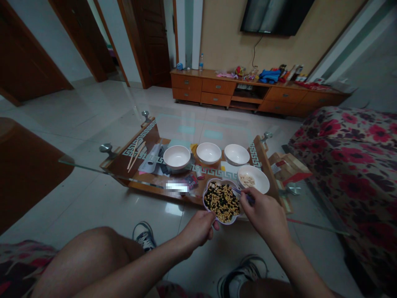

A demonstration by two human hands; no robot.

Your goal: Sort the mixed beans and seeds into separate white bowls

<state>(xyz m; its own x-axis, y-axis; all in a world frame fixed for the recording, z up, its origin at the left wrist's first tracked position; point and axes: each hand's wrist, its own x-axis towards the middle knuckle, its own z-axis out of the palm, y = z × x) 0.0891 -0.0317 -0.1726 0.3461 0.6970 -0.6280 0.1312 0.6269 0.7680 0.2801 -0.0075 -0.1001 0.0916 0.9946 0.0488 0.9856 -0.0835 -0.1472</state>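
My left hand (203, 227) grips the near rim of a flower-shaped bowl (205, 185), fingers closed on it at the table's front edge. Yellow and black beans (221, 200) mixed together fill the bowl, with a few pale pieces at its upper left. My right hand (263, 209) is closed around a thin purple utensil (236, 190) that reaches into the bowl's right side; its tip is too small to name the kind. Just beyond that hand stands a white bowl (263, 179) with some pale pieces (247, 180) in it.
Three more white bowls stand behind: a left one (177, 157), a middle one (209, 153) and a right one (237, 155). Chopsticks (136, 156) lie on the left of the glass table (93, 145). A paper bag (290, 167) is at the right, beside a flowered sofa (338, 157).
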